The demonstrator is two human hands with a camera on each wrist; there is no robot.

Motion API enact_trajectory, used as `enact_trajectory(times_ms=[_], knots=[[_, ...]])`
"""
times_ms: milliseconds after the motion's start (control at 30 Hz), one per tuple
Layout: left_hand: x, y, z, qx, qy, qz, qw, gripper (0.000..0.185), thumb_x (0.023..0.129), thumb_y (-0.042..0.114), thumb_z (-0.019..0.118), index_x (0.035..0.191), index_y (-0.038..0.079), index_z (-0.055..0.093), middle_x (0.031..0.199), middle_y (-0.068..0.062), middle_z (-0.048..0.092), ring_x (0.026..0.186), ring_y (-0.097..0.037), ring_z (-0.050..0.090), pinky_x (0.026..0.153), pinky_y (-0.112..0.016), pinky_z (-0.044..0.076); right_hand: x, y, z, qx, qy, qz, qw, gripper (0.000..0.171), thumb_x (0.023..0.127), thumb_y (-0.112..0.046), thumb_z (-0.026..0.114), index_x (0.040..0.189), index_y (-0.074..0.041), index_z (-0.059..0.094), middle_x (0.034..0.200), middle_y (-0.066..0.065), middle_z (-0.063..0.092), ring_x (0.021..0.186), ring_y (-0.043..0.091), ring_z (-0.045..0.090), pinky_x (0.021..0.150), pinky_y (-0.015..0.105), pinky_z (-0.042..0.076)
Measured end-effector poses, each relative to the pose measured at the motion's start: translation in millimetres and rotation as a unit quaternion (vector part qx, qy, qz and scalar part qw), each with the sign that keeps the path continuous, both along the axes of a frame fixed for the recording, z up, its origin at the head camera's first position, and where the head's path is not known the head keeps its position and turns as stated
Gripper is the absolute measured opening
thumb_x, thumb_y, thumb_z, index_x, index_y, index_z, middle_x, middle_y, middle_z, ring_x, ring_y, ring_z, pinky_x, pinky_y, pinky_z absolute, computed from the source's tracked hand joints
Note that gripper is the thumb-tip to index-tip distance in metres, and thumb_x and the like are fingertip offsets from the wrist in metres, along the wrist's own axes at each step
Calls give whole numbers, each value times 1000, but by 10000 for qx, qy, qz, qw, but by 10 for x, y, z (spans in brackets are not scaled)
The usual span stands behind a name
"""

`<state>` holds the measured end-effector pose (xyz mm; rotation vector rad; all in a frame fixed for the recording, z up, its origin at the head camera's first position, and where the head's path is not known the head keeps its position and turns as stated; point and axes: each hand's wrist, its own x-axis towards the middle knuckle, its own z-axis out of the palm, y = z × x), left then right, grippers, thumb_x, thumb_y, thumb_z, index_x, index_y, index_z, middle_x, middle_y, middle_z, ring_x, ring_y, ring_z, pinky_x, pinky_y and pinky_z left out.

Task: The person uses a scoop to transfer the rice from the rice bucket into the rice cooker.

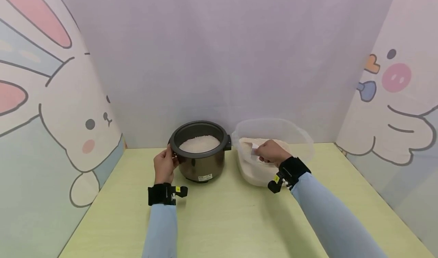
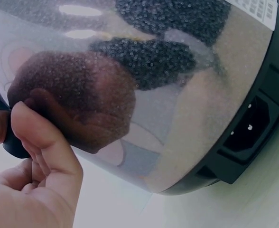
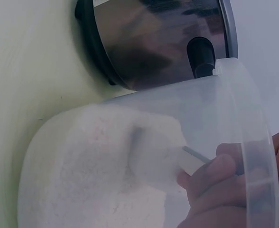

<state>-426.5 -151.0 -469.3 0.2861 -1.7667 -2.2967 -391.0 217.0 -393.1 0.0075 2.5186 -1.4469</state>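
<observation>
- While the left hand [image 1: 165, 165] pinches the round brown cooker's [image 1: 198, 167] black handle [image 2: 16, 146],
- right hand [image 1: 272, 152] grips white scoop [image 1: 254, 151], lengthwise toward ten o'clock;
- cooker, clear plastic tub [image 1: 295, 131] hold rice [image 1: 200, 144].

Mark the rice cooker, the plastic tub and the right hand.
Rice cooker [image 1: 202, 167], head view: front of its outer wall.
Plastic tub [image 1: 270, 129], head view: upper back wall.
Right hand [image 1: 273, 152], head view: back of the hand.

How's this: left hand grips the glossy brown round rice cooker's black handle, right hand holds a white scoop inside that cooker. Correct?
Not the last bit: the right hand holds the white scoop inside the translucent plastic tub, not the cooker; head view shows it. Rest stands.
</observation>
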Motion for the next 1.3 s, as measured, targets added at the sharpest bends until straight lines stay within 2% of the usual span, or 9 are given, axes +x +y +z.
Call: enact_trajectory(times_ms=[67,167,333,633,833,1033,1300], knots=[[2,-2,1,15,-44,9,10000,44,105,43,58,99,0,65,84,-4,54,64,-10,60,60,-23,54,-8,21,3,-72,-101,-59,9999,34,106,-18,55,75,-5,59,60,2,41,53,15,21,55,32,23],[6,-3,6,-2,-88,4,10000,44,105,43,57,101,0,65,86,-5,54,65,-10,60,61,-23,54,-19,52,14,-21,-205,-90,9997,32,107,-22,52,99,6,66,64,2,46,53,14,24,53,30,23],[15,-2,23,-61,-74,-9,10000,45,105,44,57,107,0,67,87,-5,55,66,-10,60,63,-22,55,-43,88,21,-115,-374,-122,9992,39,107,-25,51,120,11,59,69,2,52,53,12,31,50,27,25],[6,1,24,-4,-79,8,10000,44,105,43,58,103,0,66,87,-5,55,66,-10,60,61,-22,54,-61,142,10,-1311,-616,-254,9891,37,111,-18,43,131,14,46,74,3,47,54,8,32,50,23,27],[14,1,29,22,-100,-28,9999,44,104,43,58,104,0,65,87,-4,55,67,-10,59,62,-22,54,-78,134,20,-1719,-803,-442,9808,36,111,-18,42,132,12,43,73,2,48,54,6,33,48,19,26],[7,3,27,108,-74,-17,9999,43,104,43,58,103,1,65,85,-3,56,65,-10,60,62,-22,54,-80,143,45,-2039,-911,-331,9742,40,113,-18,37,139,12,33,75,1,47,55,5,32,48,18,27],[-12,-8,4,133,-96,-50,9999,42,104,42,59,104,1,66,86,-4,57,66,-11,61,62,-22,54,-65,197,65,-2909,-1085,-279,9502,48,115,-19,27,153,5,13,85,3,42,57,7,29,49,21,26]])
